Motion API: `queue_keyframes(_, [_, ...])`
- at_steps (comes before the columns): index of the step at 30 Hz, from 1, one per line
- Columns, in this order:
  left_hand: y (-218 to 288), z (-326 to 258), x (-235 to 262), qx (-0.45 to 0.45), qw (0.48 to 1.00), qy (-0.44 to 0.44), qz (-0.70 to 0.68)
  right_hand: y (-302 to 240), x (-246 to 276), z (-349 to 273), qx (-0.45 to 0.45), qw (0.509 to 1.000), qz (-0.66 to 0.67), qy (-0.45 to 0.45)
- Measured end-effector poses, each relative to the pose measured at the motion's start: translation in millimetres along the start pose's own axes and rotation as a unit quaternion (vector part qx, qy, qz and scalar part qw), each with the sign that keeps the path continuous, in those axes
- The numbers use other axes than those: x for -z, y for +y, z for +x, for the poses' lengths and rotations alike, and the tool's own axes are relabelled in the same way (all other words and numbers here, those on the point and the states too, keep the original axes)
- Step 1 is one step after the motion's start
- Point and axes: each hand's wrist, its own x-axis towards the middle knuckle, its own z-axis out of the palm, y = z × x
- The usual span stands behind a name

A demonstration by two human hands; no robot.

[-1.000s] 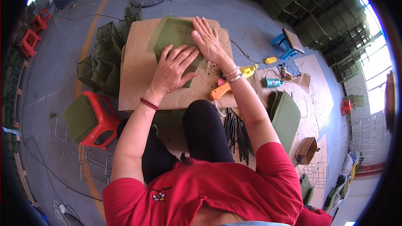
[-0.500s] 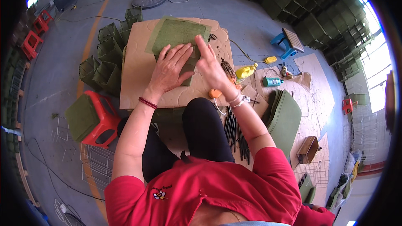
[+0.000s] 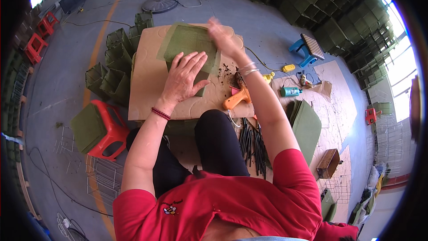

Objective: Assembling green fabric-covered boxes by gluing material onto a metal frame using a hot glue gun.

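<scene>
Cloth (image 3: 189, 38) is already spread flat on the cardboard (image 3: 149, 87), its left edge not folded over. The left hand (image 3: 183, 74) lies on it, gripping nothing; the right hand (image 3: 223, 38) is blurry, so I can't tell its grip.

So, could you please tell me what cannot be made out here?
Head view: part of the green fabric sheet, under the bare left hand.
Head view: the bare right hand, blurred, its finger positions unclear.
Head view: part of the yellow plastic container, behind the right forearm.

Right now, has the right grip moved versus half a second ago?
Yes: the right grip has moved forward, away from the body, toward the cardboard's far edge.
</scene>
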Motion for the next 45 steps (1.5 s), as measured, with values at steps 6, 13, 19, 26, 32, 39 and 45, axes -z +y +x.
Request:
queue_keyframes(6, [2, 5, 3, -0.001, 1.0, 0.019, 0.0, 11, 4, -32, -0.16, 0.943, 0.26, 0.128])
queue_keyframes(13, [-41, -12, 28, 0.079, 0.995, 0.014, 0.067, -4, -74, -162, -0.04, 0.988, 0.139, 0.062])
queue_keyframes(19, [-48, -18, 22, 0.092, 0.986, 0.105, -0.086, 39, -86, -148, -0.002, 0.993, 0.01, 0.117])
queue_keyframes(26, [-14, -30, 21, 0.073, 0.985, 0.154, -0.003, 52, -46, -109, -0.209, 0.858, 0.443, 0.152])
queue_keyframes(32, [-2, -32, 27, 0.101, 0.983, 0.15, 0.034, 46, -34, -142, -0.206, 0.973, 0.023, 0.104])
queue_keyframes(39, [-17, -35, 38, 0.033, 0.975, 0.172, 0.136, 57, -57, -229, -0.233, 0.904, -0.337, 0.126])
queue_keyframes(45, [-22, -41, 32, 0.021, 0.975, 0.203, 0.082, 67, -41, -251, -0.412, 0.859, -0.232, 0.195])
